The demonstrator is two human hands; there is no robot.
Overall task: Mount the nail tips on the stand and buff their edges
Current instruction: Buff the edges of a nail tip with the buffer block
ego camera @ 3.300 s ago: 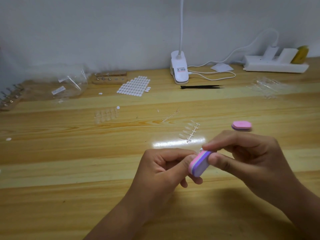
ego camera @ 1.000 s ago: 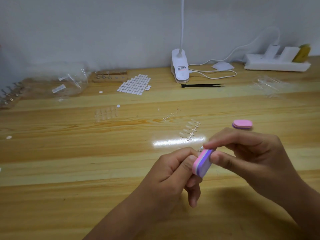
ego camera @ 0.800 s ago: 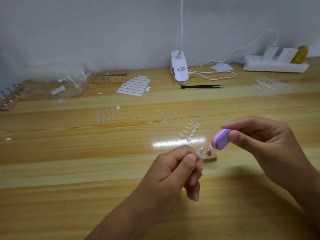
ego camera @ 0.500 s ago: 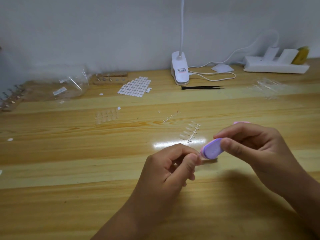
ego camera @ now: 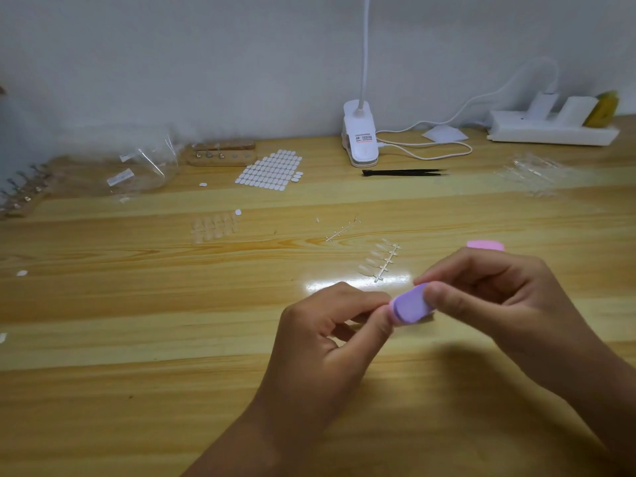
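Well, the wooden table (ego camera: 137,339) takes up nearly everything before me, and my two hands meet low over its near half. My left hand (ego camera: 323,342) is curled, thumb and forefinger pinched together at their tips; my right hand (ego camera: 488,297) is curled too, thumb and forefinger gripping the purple buffing block (ego camera: 411,302) by its far end, so its near end lies against my left fingertips (ego camera: 384,317). At the back wall stands the clip lamp (ego camera: 359,139), with a clear plastic bag (ego camera: 144,166) off to the left. Just beside the bag sits a wooden stand (ego camera: 222,156) with a few pegs in it, then a sheet of white sticky tabs (ego camera: 270,170). A second, pink block (ego camera: 485,245) lies just behind my right hand. A strip of nail tips (ego camera: 378,261) on its plastic stem lies just beyond my hands, unmounted. Smallest is the nail tip I take to be in my left pinch: the block hides it, so I cannot tell how it sits. I judge I am buffing one tip's edge. The next move calls for short, light strokes along that edge, a firm pinch so the tip does not spring loose, then a turn to reach its other side; the strip's tips wait after that.
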